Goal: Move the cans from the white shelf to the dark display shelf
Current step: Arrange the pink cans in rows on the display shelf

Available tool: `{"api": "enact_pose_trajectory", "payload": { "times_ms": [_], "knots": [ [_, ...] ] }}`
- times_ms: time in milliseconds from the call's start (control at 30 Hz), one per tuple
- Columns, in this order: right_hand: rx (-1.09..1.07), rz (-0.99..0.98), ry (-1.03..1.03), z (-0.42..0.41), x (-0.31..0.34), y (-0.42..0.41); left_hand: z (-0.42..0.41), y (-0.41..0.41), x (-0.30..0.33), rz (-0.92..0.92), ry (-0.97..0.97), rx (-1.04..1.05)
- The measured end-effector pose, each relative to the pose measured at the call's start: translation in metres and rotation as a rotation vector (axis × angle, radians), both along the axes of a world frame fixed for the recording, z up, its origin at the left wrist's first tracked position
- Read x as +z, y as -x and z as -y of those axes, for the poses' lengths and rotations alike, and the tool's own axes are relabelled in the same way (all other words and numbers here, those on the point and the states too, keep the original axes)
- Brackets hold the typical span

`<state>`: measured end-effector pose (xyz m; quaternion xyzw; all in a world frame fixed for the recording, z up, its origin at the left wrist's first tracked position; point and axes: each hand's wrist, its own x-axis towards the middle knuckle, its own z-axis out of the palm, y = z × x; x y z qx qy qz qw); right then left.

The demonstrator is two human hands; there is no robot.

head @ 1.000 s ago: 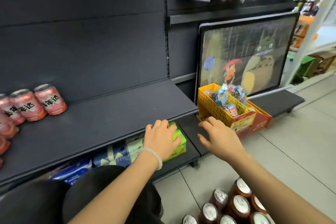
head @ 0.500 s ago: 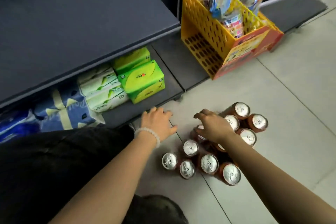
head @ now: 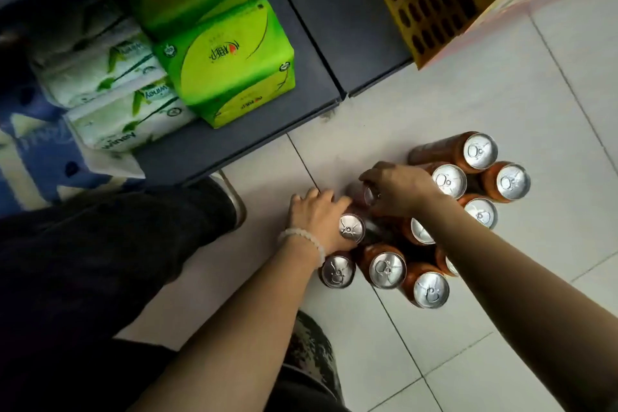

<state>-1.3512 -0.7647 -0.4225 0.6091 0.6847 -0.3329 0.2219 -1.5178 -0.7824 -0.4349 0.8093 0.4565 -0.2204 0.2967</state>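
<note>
Pale tiled floor [head: 501, 104], dark shelf [head: 267, 117] at far left. Cluster of cans [head: 388, 269] upright on tiles. Left hand [head: 317, 216] wrapped around one can [head: 351, 228]; right hand [head: 399, 189] gripping the top of another can [head: 367, 195] just beyond. Green packs [head: 227, 63] on shelf.

Both hands dropped from shelf edge to floor cans [head: 424, 231], frame centre: left hand [head: 317, 216] now wraps one can [head: 351, 228], right hand [head: 399, 189] clamps another [head: 368, 195].
</note>
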Motion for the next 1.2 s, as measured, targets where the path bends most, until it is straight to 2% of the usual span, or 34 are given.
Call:
{"api": "enact_pose_trajectory", "payload": {
  "times_ms": [200, 400, 567, 900, 1200],
  "knots": [
    [0.058, -0.004, -0.006, 0.001, -0.001, -0.004, -0.001, -0.001, -0.006, -0.027, 0.006, -0.063],
    [0.029, -0.004, -0.011, 0.003, 0.003, 0.002, 0.000, -0.004, -0.001, -0.079, -0.069, -0.139],
    [-0.025, -0.046, -0.141, 0.004, 0.030, 0.006, -0.024, 0.014, 0.022, -0.123, -0.107, -0.099],
    [-0.108, -0.211, -0.435, -0.002, 0.132, 0.042, -0.036, 0.054, 0.112, -0.013, -0.251, 0.293],
    [-0.321, -0.521, -0.770, 0.020, 0.243, 0.080, -0.020, 0.099, 0.234, 0.274, -0.448, 0.504]
  ]
}}
